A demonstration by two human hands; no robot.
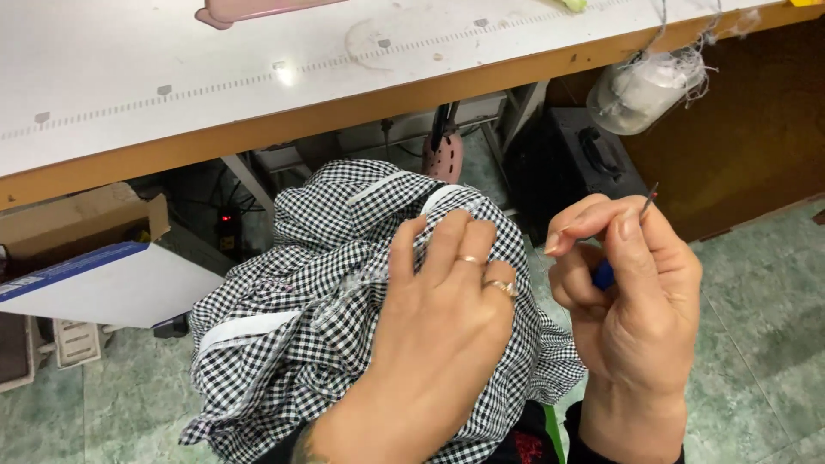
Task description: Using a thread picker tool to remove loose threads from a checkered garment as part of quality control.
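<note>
From the head camera, the left hand (447, 301) lies spread, fingers open, pressing down on a bunched black-and-white checked garment (318, 318) that sits in the person's lap, below the front edge of the bench (258, 77). Two rings show on its fingers. The right hand (627, 292) is just beside the garment, to its right, closed around a small blue-handled seam ripper (604, 275); the thin metal tip (650, 196) pokes up between thumb and forefinger. A white strip of the garment (249, 326) shows at its left side. Under the bench's right end hangs a clear plastic bag with thread scraps (640, 90). At the left, under the bench, sits a cardboard box (77, 219). The floor (756, 318) is greenish tile.
</note>
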